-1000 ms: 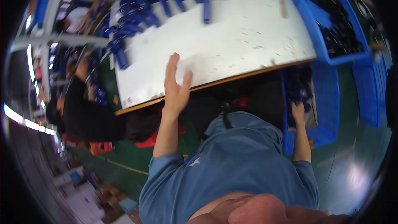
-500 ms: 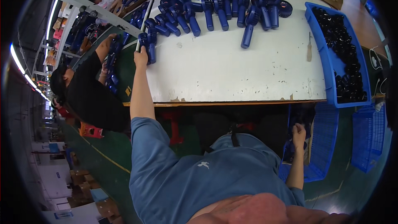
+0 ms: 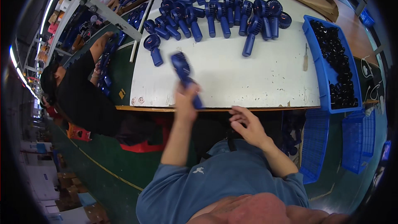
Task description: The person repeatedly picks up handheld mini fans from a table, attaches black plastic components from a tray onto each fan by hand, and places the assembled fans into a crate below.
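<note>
My left hand [image 3: 186,101] is wrapped round the handle of a blue handheld fan [image 3: 181,67], held over the near left part of the white table [image 3: 232,81]; it is smeared by motion. Past the table's front edge, my right hand [image 3: 248,126] has its fingers apart and nothing in it. One more blue fan [image 3: 152,45] lies alone at the table's left edge. Several similar fans [image 3: 209,16] lie crowded along the far side, and a single one [image 3: 250,37] sticks out nearer than the others.
A blue tray [image 3: 329,95] of shiny black parts stands at the table's right end. Beside it lies a thin screwdriver-like tool [image 3: 306,60]. Below are blue baskets [image 3: 314,145], [image 3: 357,141]. On the left a co-worker in black [image 3: 81,87] reaches over other fans; a red stool [image 3: 143,146] stands close by.
My left hand has taken a fan from the table's left edge and brought it right and nearer. My right hand has come up from the basket at the lower right to the table's front edge.
</note>
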`<state>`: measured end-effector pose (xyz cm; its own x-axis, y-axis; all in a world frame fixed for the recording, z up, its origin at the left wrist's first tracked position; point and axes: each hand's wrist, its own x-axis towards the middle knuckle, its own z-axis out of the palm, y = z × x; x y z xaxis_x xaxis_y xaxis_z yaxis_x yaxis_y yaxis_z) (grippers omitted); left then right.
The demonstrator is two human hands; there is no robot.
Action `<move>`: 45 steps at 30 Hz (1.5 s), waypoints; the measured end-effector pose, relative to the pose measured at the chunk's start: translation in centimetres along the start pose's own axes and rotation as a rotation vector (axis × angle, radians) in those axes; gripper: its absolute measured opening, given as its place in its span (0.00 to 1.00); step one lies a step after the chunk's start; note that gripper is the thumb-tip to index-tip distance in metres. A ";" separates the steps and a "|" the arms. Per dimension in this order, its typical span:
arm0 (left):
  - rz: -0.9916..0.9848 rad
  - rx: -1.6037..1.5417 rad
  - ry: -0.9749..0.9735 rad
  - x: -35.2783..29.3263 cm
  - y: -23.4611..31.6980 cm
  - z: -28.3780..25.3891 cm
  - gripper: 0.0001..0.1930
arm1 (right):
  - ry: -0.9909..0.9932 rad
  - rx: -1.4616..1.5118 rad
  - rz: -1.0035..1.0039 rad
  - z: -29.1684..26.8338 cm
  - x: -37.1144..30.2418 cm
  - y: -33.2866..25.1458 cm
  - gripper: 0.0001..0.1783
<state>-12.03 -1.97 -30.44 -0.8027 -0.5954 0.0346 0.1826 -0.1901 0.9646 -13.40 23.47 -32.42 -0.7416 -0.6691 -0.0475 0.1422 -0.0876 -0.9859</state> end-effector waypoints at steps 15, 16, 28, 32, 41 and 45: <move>-0.561 -0.665 -0.862 -5.2 -2.8 7.4 0.54 | -0.321 -1.087 -0.010 -2.4 3.1 -9.2 0.23; -0.468 -0.543 -0.948 -5.4 -2.8 7.6 0.54 | -0.329 -0.935 -0.120 -5.0 3.4 -9.7 0.26; -0.533 -0.634 -0.817 -5.4 -2.2 6.2 0.17 | 0.498 -1.392 0.522 -37.1 1.1 -11.6 0.14; -0.588 -0.456 -0.700 -6.0 -1.8 6.3 0.16 | 0.533 -1.424 0.518 -37.2 0.5 -10.7 0.13; -0.627 -0.208 -0.649 -6.2 -0.8 7.6 0.13 | 0.459 -0.907 -0.203 -19.5 1.8 -13.7 0.10; -0.721 -0.285 -0.785 -6.9 -1.2 8.7 0.15 | -0.027 -0.815 -0.481 -6.6 1.9 -10.8 0.14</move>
<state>-11.66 9.11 -29.53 -0.8923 0.3698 -0.2587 -0.4307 -0.5265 0.7330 -20.62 28.00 -22.95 -0.5850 -0.7129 0.3868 -0.6839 0.1773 -0.7077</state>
